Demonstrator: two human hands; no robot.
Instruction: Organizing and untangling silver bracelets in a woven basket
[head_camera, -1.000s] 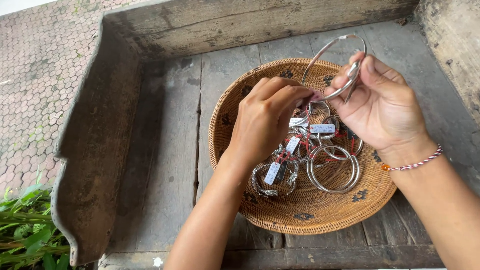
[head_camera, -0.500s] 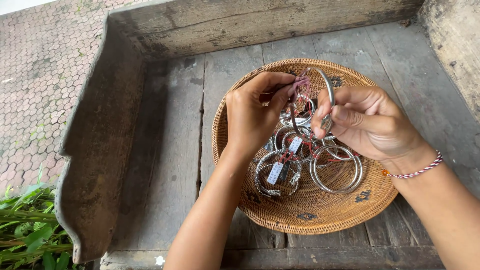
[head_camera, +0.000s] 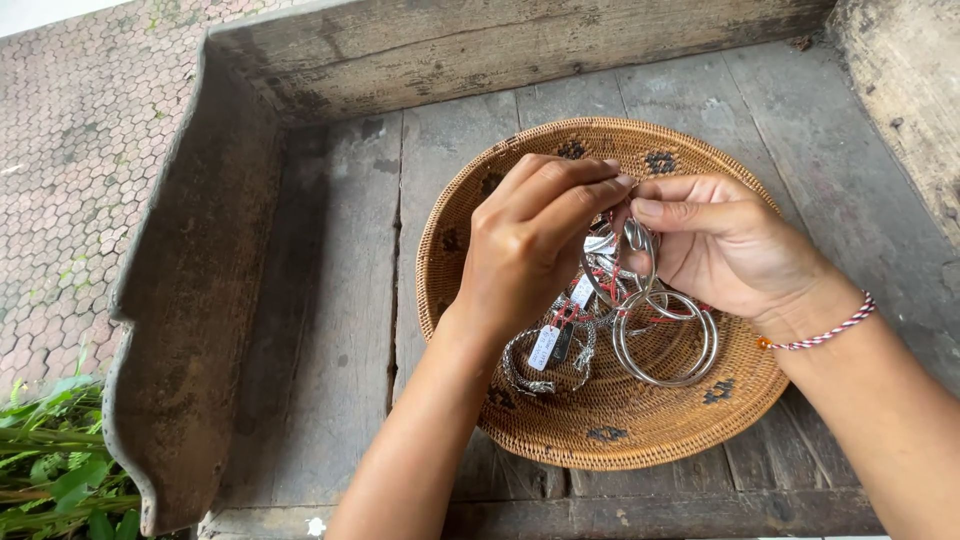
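Note:
A round woven basket (head_camera: 610, 430) rests on a weathered wooden bench and holds several silver bangles with small white tags on red string. My left hand (head_camera: 530, 250) and my right hand (head_camera: 730, 245) meet over the basket's middle, fingertips pinched together on one silver bangle (head_camera: 632, 262) held up on edge. A stack of plain silver bangles (head_camera: 668, 345) lies below my right hand. A textured bangle with a tag (head_camera: 545, 362) lies below my left wrist. My right wrist wears a red and white cord bracelet (head_camera: 825, 335).
The wooden bench (head_camera: 330, 300) has a raised back board and a curved left armrest (head_camera: 170, 330). Patterned brick paving (head_camera: 70, 170) lies beyond it on the left, with green leaves (head_camera: 50, 470) at the lower left. A rough stone block (head_camera: 900, 90) stands at the right.
The bangle was held high and flat in my right hand a second ago. Both hands have since come down and together over the basket, turning the bangle on edge between the fingertips.

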